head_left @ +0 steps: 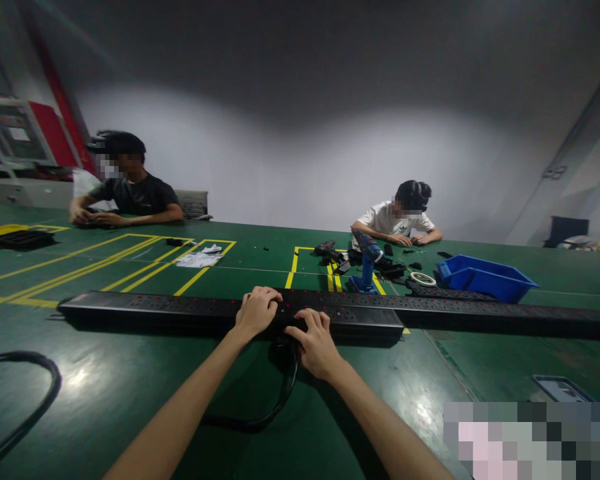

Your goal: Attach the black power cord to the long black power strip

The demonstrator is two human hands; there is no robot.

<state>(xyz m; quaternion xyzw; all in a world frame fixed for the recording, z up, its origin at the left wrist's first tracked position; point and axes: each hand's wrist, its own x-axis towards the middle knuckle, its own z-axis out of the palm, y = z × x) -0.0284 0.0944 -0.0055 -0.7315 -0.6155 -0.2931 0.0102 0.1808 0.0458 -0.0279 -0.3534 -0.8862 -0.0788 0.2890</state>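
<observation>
A long black power strip [170,308] with red-dotted outlets lies across the table in front of me. My left hand [257,311] is closed over its top near the middle, fingers bent across the outlets. Just to the right, my right hand [316,340] grips the near edge, thumb and curled fingers on the strip. Below the right hand, a thick black cable [280,403] curves down and left across the table. Behind and to the right lies a second long black strip [480,317], partly hidden by the first one.
Beyond the strips stand a blue cordless drill [367,263], a roll of tape [423,279] and a blue bin [487,275]. White papers [200,257] lie on the green table [130,387]. Another black cable [50,373] loops at left. Two people sit across the table.
</observation>
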